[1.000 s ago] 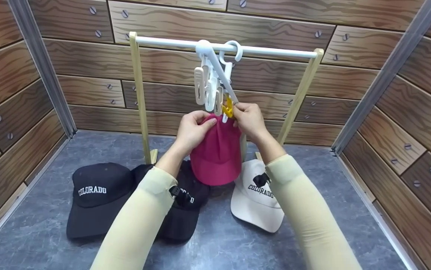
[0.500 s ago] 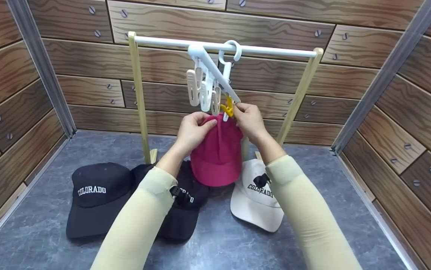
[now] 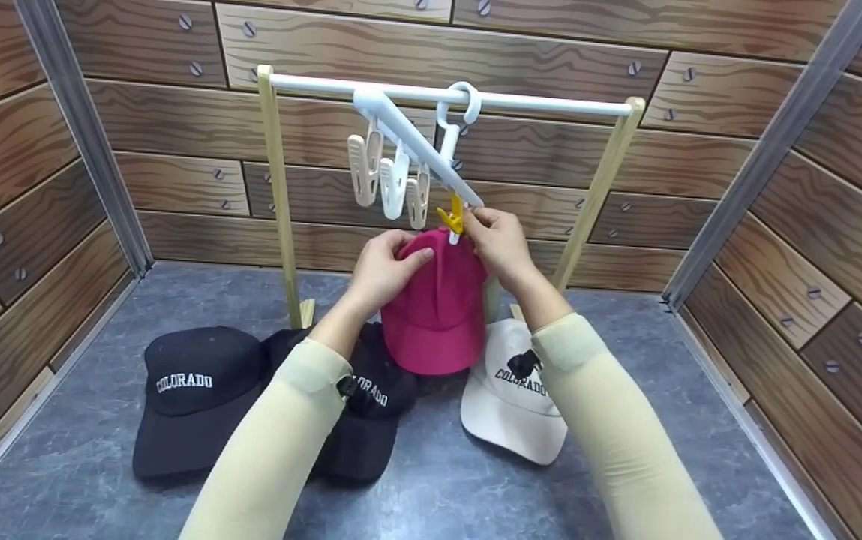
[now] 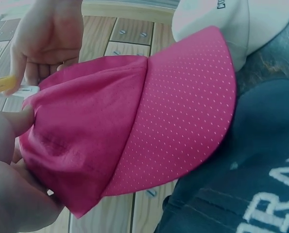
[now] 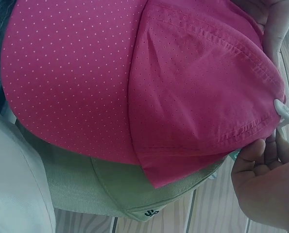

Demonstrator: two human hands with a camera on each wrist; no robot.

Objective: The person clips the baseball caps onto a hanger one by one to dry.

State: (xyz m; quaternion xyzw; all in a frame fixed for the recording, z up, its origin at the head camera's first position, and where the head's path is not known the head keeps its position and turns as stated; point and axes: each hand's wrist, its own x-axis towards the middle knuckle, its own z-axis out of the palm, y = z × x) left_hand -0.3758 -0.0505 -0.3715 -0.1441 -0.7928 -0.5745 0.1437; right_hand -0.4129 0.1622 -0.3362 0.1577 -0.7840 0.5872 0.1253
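In the head view my left hand (image 3: 388,266) pinches the crown of a pink cap (image 3: 434,300), thumb on the near side. The cap hangs brim down; a white clip (image 5: 283,110) grips the top of its crown. My right hand (image 3: 502,241) is at the crown's right edge, fingers curled, beside a yellow clip (image 3: 450,216). I cannot tell exactly how its fingertips hold the edge. Slanting toward me, a white clip hanger (image 3: 423,150) carries several more pale clips (image 3: 394,187) on its left. Behind the pink cap a green cap (image 5: 115,184) shows in the right wrist view.
The hanger's hook (image 3: 468,101) sits on a white rail (image 3: 551,103) of a wooden rack (image 3: 279,202). Two black caps (image 3: 198,397) lie on the grey floor at left. A white cap (image 3: 513,420) lies at right, partly under my right sleeve. Wood-patterned walls surround the rack.
The hanger's far end and its pale clips have swung left along the rail. The yellow clip has shifted slightly left. Both hands and the pink cap have stayed nearly in place.
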